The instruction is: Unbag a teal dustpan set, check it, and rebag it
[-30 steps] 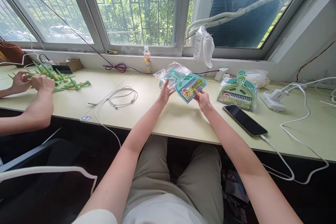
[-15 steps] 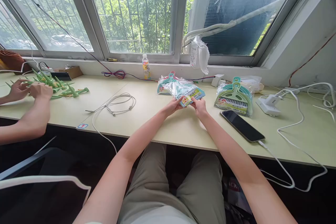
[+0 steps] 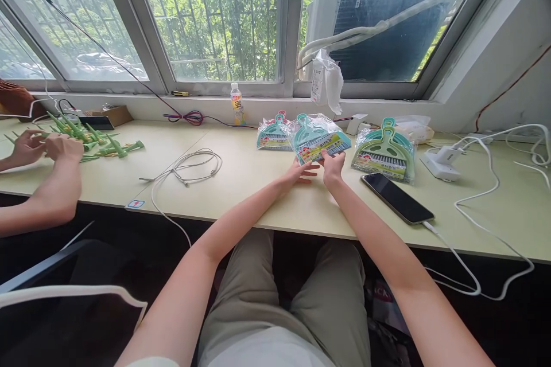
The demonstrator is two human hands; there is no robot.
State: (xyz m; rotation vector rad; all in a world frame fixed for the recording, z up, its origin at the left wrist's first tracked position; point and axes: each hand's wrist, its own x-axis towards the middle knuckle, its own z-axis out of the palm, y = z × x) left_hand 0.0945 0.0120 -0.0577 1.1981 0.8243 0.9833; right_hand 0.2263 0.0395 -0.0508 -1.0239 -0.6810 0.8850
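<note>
Pale green, the long surface (image 3: 241, 183) ran under a row of windows with leafy trees behind them. In the head view, the right hand (image 3: 333, 165) pinched the near edge of a bagged teal dustpan set (image 3: 317, 139), thumb on top, so its fingers were closed on the plastic wrap. The left hand (image 3: 300, 172) lay flat just beside it, fingers spread and loose, grasping nothing, with the fingertips close to the pack's near corner; whether they touched it I could not tell. The pack rested near the middle of the surface, tilted a little toward the person. Behind it on the left lay a second bagged set (image 3: 272, 136), touching or overlapping it. To the right sat a stack of bagged sets (image 3: 384, 154), apart from the held one, and just in front of that stack lay a dark phone (image 3: 397, 198) with a white cable running from it. A coiled white cable (image 3: 191, 164) lay to the left. A small bottle (image 3: 236, 104) stood by the window sill. At the far left, another person's hands (image 3: 41, 147) worked among green plastic pieces (image 3: 97, 140).
</note>
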